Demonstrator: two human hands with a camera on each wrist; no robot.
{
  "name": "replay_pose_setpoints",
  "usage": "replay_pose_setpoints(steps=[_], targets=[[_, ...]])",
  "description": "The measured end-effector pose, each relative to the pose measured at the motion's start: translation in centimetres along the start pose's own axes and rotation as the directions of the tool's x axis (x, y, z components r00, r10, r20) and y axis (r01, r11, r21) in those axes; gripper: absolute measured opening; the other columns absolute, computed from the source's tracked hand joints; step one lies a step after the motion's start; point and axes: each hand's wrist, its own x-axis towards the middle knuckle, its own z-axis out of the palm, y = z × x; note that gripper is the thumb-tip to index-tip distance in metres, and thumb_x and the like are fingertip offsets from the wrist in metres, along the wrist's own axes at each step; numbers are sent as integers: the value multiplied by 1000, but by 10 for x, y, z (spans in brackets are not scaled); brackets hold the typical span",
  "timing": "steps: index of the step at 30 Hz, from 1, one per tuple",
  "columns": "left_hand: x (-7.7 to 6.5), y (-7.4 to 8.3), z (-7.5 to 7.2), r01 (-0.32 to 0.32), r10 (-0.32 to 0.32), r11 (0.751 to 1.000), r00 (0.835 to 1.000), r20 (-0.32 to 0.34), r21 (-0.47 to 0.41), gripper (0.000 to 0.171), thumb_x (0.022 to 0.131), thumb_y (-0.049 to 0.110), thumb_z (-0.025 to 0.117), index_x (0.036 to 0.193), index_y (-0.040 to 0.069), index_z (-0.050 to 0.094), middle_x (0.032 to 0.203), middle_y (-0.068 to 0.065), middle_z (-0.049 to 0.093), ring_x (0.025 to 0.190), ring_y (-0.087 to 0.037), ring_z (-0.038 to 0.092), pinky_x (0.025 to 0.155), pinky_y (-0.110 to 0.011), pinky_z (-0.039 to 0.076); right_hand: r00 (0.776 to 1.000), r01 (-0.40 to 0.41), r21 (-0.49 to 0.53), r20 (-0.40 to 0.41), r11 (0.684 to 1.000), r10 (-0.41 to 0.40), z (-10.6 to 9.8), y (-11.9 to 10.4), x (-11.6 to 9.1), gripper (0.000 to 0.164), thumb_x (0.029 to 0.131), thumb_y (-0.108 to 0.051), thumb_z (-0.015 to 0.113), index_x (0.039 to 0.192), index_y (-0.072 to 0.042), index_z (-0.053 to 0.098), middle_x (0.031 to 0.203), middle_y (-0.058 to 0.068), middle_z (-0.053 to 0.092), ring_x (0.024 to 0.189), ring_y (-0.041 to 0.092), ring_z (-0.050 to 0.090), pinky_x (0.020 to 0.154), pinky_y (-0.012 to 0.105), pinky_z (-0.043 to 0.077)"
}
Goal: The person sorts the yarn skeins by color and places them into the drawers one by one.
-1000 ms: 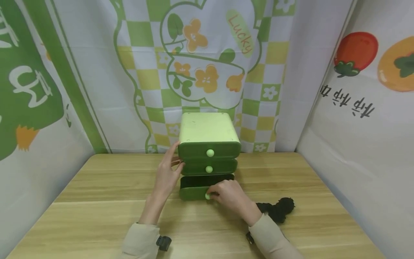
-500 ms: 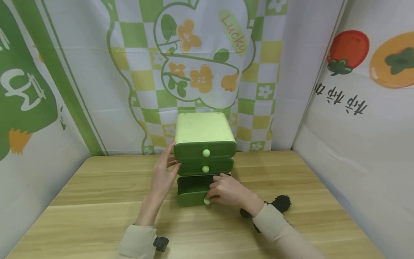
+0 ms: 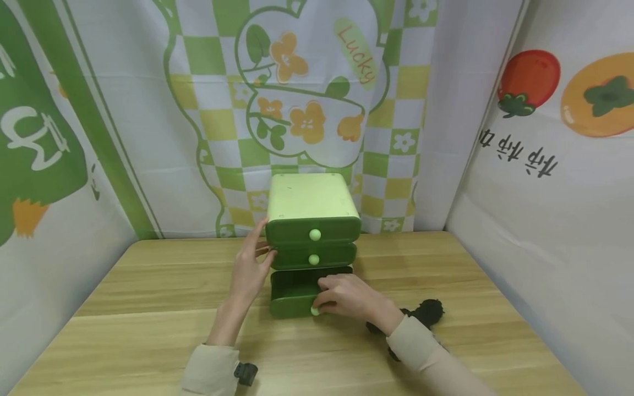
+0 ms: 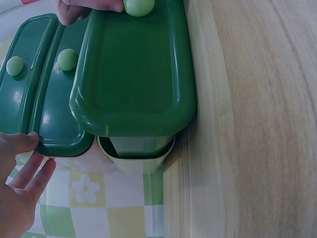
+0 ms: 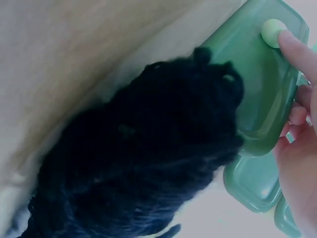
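Right hand pinches bottom drawer projecting from the drawer cabinet's front. Left hand touches cabinet's left side.

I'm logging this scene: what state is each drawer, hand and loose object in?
Top drawer, closed
Middle drawer, closed
Bottom drawer, pulled open
Left hand, touching the drawer unit
Right hand, holding the bottom drawer's knob
Black fuzzy object, lying on the table

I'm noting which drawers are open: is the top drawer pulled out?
No, the top drawer sits closed in the cabinet, while the bottom drawer stands open.
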Motion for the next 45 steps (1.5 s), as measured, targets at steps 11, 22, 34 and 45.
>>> replay_pose_setpoints(steps=[11, 22, 34, 45], targets=[[-1, -2, 2, 10, -10, 1000, 1000, -3, -17, 81, 84, -12, 70, 151, 20, 40, 149, -14, 48, 102, -37, 69, 87, -44, 63, 999, -29, 3, 34, 1000, 29, -5, -7, -7, 15, 82, -35, 80, 96, -28, 77, 77, -10, 45, 66, 2, 36, 58, 10, 35], [2, -3, 3, -9, 9, 1000, 1000, -12, -26, 81, 83, -13, 70, 151, 19, 40, 149, -14, 48, 102, -36, 69, 88, -45, 63, 993, -121, 119, 7, 985, 121, -26, 1, -44, 32, 84, -31, 80, 115, -24, 73, 82, -6, 52, 67, 1, 38, 57, 5, 29], [1, -4, 1, 1, -2, 1000, 1000, -11, -24, 80, 83, -13, 70, 151, 19, 41, 148, -15, 49, 101, -37, 69, 87, -49, 62, 967, -251, 152, 84, 956, 240, -46, 9, -76, 39, 85, -30, 79, 121, -20, 70, 105, -6, 63, 80, 4, 58, 66, 11, 51], [0, -3, 1, -16, 15, 999, 1000, -16, -32, 80, 82, -14, 70, 150, 17, 42, 148, -16, 48, 100, -37, 69, 86, -48, 63, 859, -494, 247, 286, 834, 425, -60, 22, -96, 57, 82, -37, 80, 133, -20, 62, 101, -2, 62, 76, 9, 55, 59, 14, 46]])
